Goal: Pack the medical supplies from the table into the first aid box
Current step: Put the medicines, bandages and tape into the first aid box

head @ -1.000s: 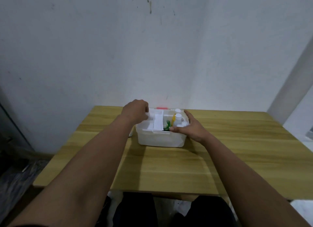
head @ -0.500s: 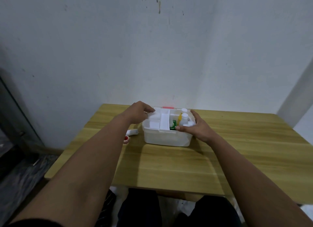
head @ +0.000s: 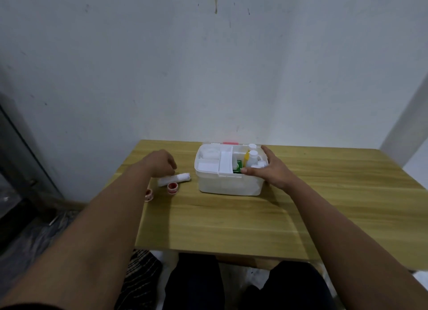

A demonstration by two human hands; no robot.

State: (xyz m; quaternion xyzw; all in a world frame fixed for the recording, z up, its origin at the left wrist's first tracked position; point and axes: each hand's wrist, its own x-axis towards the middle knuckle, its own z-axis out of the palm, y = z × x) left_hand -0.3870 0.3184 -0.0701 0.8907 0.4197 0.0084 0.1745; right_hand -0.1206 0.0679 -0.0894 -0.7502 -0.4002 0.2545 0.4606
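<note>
- Closest on the bench (head: pixel 231 228): two small red tape rolls (head: pixel 172 187), not packed yet.
- Just behind them is a white bandage roll (head: pixel 174 179); left hand (head: pixel 162 162) hovers over it, fingers curled, holding nothing I can see.
- Right hand (head: pixel 271 171) is spread flat on the first aid box (head: pixel 229 184) rim, steadying it.
- Next, I'd guess: pinch the bandage and drop it in the left compartment.

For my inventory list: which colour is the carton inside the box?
Green with some white, seen in the head view: the carton stands inside the box.
</note>
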